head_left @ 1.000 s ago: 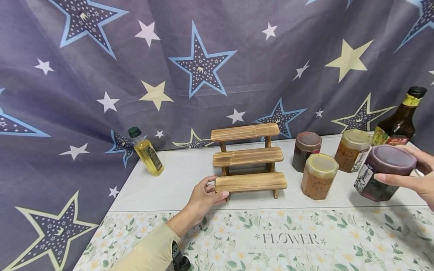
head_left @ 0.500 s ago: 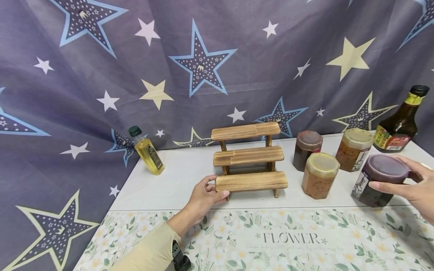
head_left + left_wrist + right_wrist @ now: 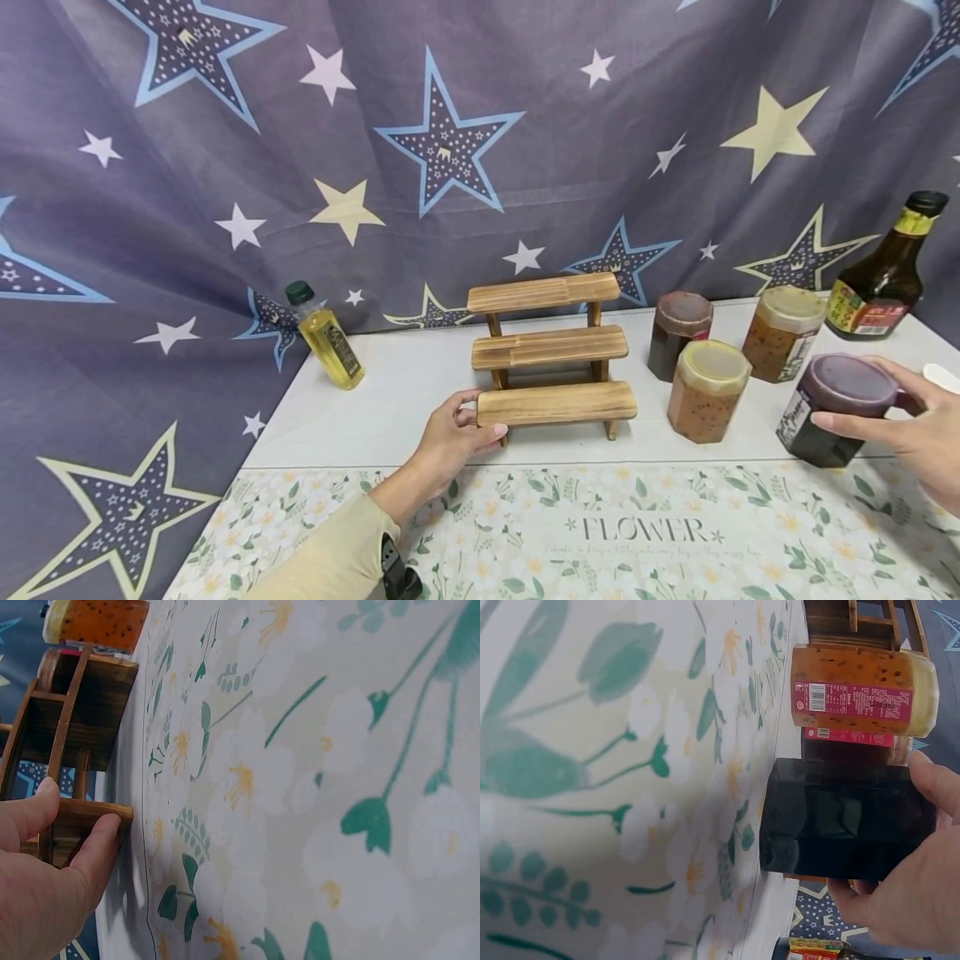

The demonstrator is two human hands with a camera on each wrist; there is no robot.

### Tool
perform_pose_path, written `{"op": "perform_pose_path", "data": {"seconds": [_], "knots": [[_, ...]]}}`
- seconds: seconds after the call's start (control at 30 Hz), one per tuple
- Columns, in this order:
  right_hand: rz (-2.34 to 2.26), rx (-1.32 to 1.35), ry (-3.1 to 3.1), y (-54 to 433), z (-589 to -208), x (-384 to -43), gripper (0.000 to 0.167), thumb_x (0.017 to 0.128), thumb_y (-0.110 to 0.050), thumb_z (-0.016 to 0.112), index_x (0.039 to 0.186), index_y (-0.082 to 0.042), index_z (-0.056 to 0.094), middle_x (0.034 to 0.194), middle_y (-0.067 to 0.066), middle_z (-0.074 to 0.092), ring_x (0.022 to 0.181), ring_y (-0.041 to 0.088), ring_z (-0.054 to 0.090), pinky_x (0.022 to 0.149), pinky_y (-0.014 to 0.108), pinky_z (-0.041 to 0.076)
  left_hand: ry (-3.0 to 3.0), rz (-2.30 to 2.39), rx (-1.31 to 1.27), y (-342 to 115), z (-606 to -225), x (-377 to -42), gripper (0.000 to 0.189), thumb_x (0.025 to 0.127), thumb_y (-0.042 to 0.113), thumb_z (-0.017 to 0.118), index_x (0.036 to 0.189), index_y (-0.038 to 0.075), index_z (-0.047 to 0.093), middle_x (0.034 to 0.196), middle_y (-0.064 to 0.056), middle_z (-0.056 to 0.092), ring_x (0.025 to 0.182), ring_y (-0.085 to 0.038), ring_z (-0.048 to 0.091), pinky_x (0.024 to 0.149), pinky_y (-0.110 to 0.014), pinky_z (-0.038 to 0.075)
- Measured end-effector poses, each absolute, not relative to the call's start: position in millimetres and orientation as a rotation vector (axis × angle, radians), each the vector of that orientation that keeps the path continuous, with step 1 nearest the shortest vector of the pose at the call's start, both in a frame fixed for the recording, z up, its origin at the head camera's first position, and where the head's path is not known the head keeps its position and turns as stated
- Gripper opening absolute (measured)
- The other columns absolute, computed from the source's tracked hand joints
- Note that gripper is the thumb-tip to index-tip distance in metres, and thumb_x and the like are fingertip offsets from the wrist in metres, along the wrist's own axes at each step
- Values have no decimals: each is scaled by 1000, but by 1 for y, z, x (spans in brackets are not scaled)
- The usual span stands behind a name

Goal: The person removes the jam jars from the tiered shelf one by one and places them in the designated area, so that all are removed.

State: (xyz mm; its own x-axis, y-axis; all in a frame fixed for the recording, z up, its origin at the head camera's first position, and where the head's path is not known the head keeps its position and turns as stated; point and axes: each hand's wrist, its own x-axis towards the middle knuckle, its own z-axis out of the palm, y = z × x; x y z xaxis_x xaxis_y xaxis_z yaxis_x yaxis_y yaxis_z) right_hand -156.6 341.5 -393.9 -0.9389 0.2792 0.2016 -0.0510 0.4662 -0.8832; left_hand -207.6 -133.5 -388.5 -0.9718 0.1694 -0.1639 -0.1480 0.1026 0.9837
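Observation:
A three-tier wooden display shelf [image 3: 555, 403] stands mid-table. My left hand [image 3: 448, 440] pinches the left end of its lowest step; the left wrist view shows thumb and finger [image 3: 101, 851] on either side of the wooden end piece. On the right, my right hand [image 3: 926, 437] grips a dark jar with a purple lid [image 3: 832, 408], thumb at the front and fingers behind. The jar tilts slightly, its base close over the table. Left of it are an orange jar with a pale yellow lid [image 3: 707, 392], a dark reddish jar [image 3: 678, 333] and another orange jar [image 3: 783, 333].
A dark sauce bottle [image 3: 877, 279] with a black cap stands at the back right, near a white round object [image 3: 941, 377]. At the back left is an oil bottle [image 3: 327, 342] with a green cap. A star-patterned curtain [image 3: 450, 100] hangs behind the table.
My right hand has lowered the dark jar and brought it slightly left and nearer the front, uncovering more of the sauce bottle. My left hand keeps its hold on the shelf.

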Motion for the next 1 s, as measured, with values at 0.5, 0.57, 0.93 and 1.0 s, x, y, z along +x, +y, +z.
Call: {"op": "perform_pose_path", "data": {"seconds": [0.5,0.57,0.93,1.0], "knots": [[1419,-238,-2466,344,-403,-160,90,80,-20,81,151,-28,28,110,-26,34,106,-5,33,61,2,36,2169,1957,13,-135,-389,-208,68,85,2,72,143,2,36,111,-18,61,91,-21,66,86,-38,59],[1408,-232,-2454,344,-403,-159,91,80,-18,81,152,-26,27,109,-26,34,102,-8,33,61,1,37,2166,1958,16,-135,-389,-209,68,85,2,72,143,2,36,111,-18,61,91,-21,66,86,-38,59],[1317,-157,-2446,353,-409,-161,93,78,-11,81,153,-22,26,112,-26,43,103,-12,39,71,0,42,2163,1955,23,-133,-389,-209,67,85,2,72,142,2,37,111,-18,61,92,-22,67,86,-38,59],[1246,-143,-2445,370,-425,-171,97,78,-15,82,153,-28,23,122,-18,43,108,-11,38,81,1,42,2164,1955,22,-133,-389,-209,68,85,2,72,142,2,36,111,-18,61,92,-22,67,86,-38,59]]}}
